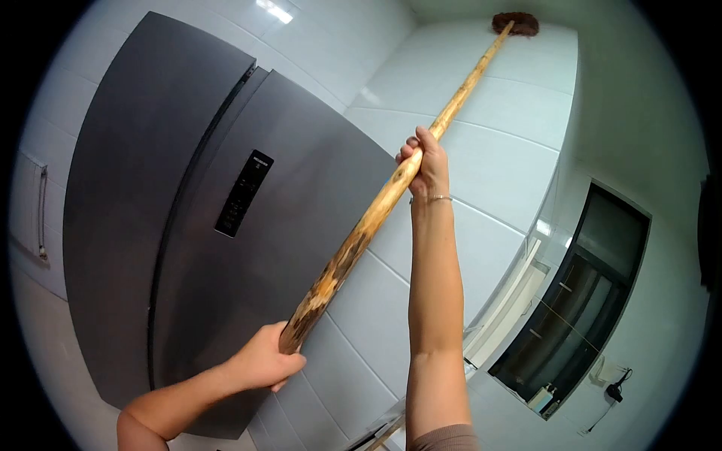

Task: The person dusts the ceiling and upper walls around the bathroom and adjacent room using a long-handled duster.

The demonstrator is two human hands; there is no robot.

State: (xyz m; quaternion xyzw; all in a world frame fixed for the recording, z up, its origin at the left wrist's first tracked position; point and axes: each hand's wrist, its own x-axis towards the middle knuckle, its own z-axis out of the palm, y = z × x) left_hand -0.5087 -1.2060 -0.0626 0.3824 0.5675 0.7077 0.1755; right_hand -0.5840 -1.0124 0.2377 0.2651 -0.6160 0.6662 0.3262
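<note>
A long wooden pole (361,231) runs slantwise from the lower middle to the upper right. At its far end a reddish-brown mop or brush head (525,24) touches the top of the white tiled wall (492,161), near the ceiling. My left hand (274,357) is wrapped round the thick, dark-patched lower end of the pole. Higher up, my right hand (427,161) grips the pole's middle, its arm stretched upward and a thin bracelet at the wrist.
A large dark grey refrigerator (301,165) with a black control panel (244,194) stands on the left. To the right are a dark-framed window (575,293), bottles (541,397) at its sill, and a black plug with a cord (615,391) on the wall.
</note>
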